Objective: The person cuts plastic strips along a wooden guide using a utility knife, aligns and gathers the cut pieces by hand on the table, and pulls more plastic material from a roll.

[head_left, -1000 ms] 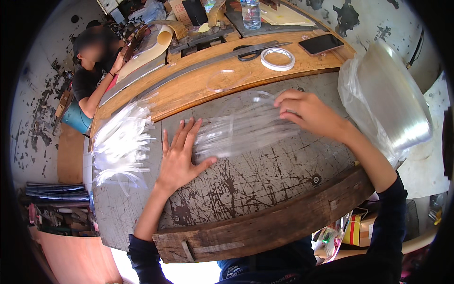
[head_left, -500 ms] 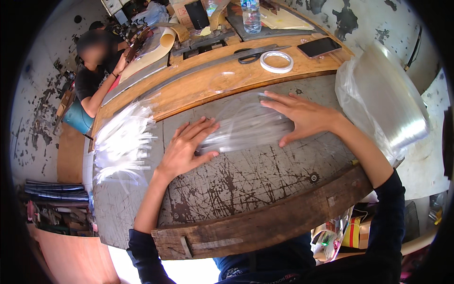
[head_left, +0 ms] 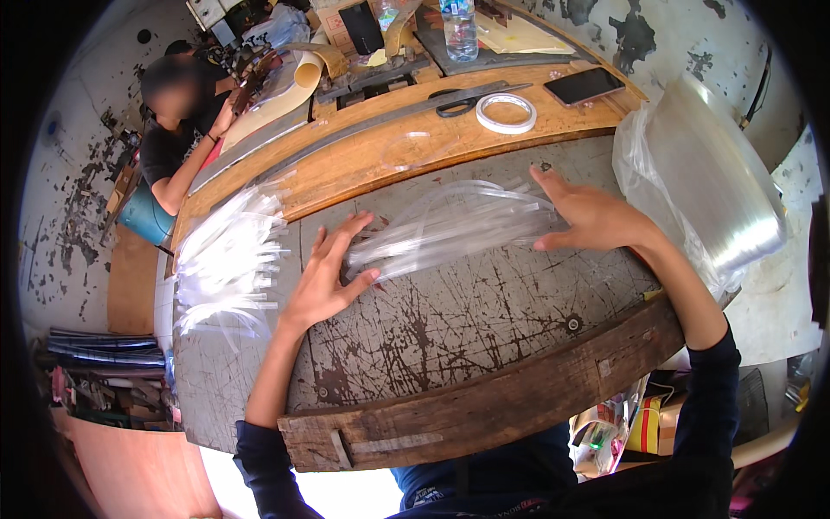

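A loose bundle of clear plastic strips (head_left: 458, 227) lies across the scratched grey worktop (head_left: 450, 320) between my two hands. At its left end is my left hand (head_left: 327, 275), thumb and fingers apart, touching the strip ends. My right hand (head_left: 596, 212) stands spread at the bundle's right end, the fingertips close to the strips; whether they touch I cannot tell. One strip arches out of the bundle on its far side. Farther left lies a second pile of clear strips (head_left: 226, 259), shining brightly.
A large roll of clear plastic (head_left: 722, 173) stands at the right. Beyond the worktop, a wooden board holds a tape roll (head_left: 506, 114), scissors (head_left: 456, 104), a metal ruler (head_left: 372, 125), a phone (head_left: 584, 85) and a water bottle (head_left: 459, 35). Another person (head_left: 169, 130) sits at far left.
My hands have moved apart: the right shifted rightward off the top of the bundle, the left slightly leftward. More of the strips now shows between them.
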`<state>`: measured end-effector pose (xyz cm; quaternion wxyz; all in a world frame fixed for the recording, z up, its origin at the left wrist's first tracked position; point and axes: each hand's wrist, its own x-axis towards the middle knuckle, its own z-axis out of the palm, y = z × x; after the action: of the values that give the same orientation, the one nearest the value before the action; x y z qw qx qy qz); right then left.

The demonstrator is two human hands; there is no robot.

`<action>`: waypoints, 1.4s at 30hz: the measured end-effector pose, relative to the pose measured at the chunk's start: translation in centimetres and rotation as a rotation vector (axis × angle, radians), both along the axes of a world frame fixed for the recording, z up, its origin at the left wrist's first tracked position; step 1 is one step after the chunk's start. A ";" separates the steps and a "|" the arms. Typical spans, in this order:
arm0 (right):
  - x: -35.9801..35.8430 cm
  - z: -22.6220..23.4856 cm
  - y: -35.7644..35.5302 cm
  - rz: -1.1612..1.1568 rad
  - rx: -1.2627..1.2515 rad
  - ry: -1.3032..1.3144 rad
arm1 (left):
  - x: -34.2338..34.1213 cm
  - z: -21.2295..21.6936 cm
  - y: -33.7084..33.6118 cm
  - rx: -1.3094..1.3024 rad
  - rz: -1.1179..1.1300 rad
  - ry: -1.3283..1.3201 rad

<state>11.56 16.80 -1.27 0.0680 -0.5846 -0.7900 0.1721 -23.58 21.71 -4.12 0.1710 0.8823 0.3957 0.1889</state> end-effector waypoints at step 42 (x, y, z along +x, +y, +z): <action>0.6 2.6 -1.2 -0.060 -0.078 0.136 | 1.5 -0.4 -0.5 0.155 -0.081 0.098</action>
<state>12.20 15.63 1.28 0.1039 -0.5973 -0.7581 0.2402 -22.04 21.23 -4.54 0.0900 0.9164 0.3517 0.1687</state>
